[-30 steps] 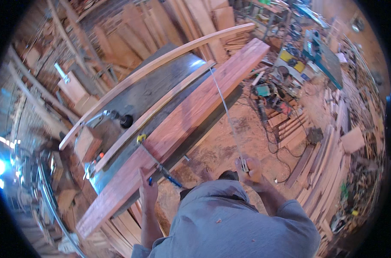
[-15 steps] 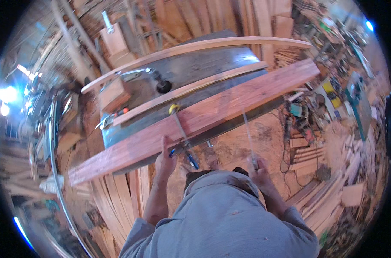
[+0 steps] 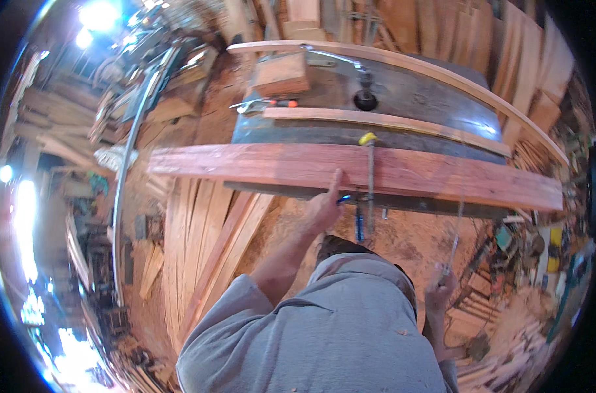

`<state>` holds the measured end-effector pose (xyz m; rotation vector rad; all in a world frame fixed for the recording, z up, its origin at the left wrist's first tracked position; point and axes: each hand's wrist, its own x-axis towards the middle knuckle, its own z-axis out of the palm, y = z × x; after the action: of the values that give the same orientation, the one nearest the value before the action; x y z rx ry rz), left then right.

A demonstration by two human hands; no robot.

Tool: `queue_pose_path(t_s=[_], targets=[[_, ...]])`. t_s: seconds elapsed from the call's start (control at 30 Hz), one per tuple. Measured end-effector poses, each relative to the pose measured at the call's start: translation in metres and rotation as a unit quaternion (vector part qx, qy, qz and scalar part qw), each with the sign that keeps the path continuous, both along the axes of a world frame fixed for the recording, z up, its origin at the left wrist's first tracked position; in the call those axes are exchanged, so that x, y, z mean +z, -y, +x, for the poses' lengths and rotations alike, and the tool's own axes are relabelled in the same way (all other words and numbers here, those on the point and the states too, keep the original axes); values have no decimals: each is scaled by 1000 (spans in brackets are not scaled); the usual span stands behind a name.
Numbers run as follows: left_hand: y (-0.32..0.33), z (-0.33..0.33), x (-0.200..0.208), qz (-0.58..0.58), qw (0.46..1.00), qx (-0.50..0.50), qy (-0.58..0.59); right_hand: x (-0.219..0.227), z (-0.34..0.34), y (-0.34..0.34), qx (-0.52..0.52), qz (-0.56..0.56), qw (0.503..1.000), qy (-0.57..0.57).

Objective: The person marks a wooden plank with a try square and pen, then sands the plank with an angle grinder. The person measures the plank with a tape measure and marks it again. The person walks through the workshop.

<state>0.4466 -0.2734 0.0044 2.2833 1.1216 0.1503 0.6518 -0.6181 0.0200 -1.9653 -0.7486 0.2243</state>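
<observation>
A long reddish plank (image 3: 422, 171) lies across the near side of a dark-topped bench. Over it reaches a bar clamp (image 3: 370, 167) with a yellow pad and a blue handle below the edge. My left hand (image 3: 324, 211) is at the plank's near edge, index finger stretched onto the wood; the other fingers are curled round a thin blue object (image 3: 344, 199), probably a pen. My right hand (image 3: 441, 289) is closed on the end of a long, thin metal tool (image 3: 456, 239). Its far end reaches the plank; blur and the narrow edge-on view hide its kind.
Behind the plank lie a narrow strip (image 3: 376, 120), a curved strip (image 3: 416, 60), a wood block (image 3: 281, 73), an orange-handled tool (image 3: 285, 103) and a black round-based fixture (image 3: 365, 98). Boards (image 3: 199, 242) lean at the left. Tools and scrap wood clutter the right.
The view has swung, so the plank slants the other way and sits further right in the picture. My left index finger stays on the plank; my right hand still grips the thin tool.
</observation>
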Motion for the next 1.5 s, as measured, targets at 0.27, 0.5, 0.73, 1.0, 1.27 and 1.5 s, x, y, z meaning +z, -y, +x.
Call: queue_pose_path(t_s=[0.27,0.5,0.73,1.0,1.27,1.5], targets=[[1,1,-1,-17,1000,7,-24,10,0,-16,11,-23,999,20],[-5,-5,-10,-24,1000,-4,13,15,-7,-24,18,-26,999,25],[-48,-8,-18,-21,995,-61,80,10,11,-50,120,-139,981,55],[-210,24,8,148,978,-144,6,27,-6,-141,6,-31,991,127],[-206,43,-1,-78,974,-137,161,48,-3,-293,-71,5,996,47],[-160,24,15,-62,970,-156,177,19,51,-417,24,37,999,9]])
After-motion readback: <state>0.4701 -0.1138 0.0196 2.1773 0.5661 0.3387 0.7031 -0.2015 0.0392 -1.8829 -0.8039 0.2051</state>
